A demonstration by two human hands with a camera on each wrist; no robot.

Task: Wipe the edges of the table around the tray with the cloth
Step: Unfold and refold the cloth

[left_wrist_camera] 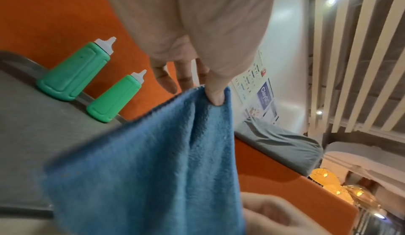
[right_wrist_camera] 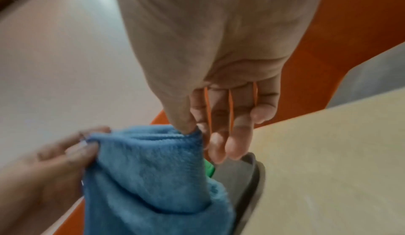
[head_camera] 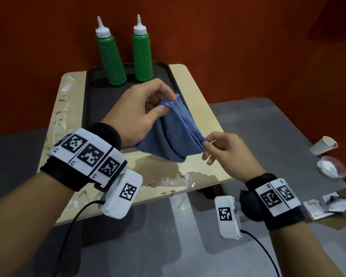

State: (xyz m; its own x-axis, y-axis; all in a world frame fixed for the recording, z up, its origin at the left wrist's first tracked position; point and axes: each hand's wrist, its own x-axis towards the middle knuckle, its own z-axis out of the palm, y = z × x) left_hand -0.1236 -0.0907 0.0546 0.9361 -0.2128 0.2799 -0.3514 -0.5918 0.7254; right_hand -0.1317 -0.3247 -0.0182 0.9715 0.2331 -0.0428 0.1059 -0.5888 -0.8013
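Note:
A folded blue cloth [head_camera: 172, 134] hangs in the air over the near right part of the black tray [head_camera: 87, 108]. My left hand [head_camera: 166, 104] pinches its upper corner between thumb and fingers. Thumb and forefinger of my right hand [head_camera: 206, 142] pinch its lower right corner. The left wrist view shows the thumb of my left hand [left_wrist_camera: 215, 96] pressed into the cloth [left_wrist_camera: 153, 160]. In the right wrist view my right hand [right_wrist_camera: 192, 129] nips the cloth [right_wrist_camera: 149, 169]. The tray lies on a small beige table [head_camera: 200, 116] whose near edge [head_camera: 162, 174] and left edge [head_camera: 62, 108] carry brown and white smears.
Two green squeeze bottles [head_camera: 111, 56] [head_camera: 142, 54] stand at the back of the tray. On the grey surface to the right lie a tipped paper cup [head_camera: 324, 144], a clear dish of white powder [head_camera: 332, 166] and torn packets [head_camera: 328, 204]. An orange wall stands behind.

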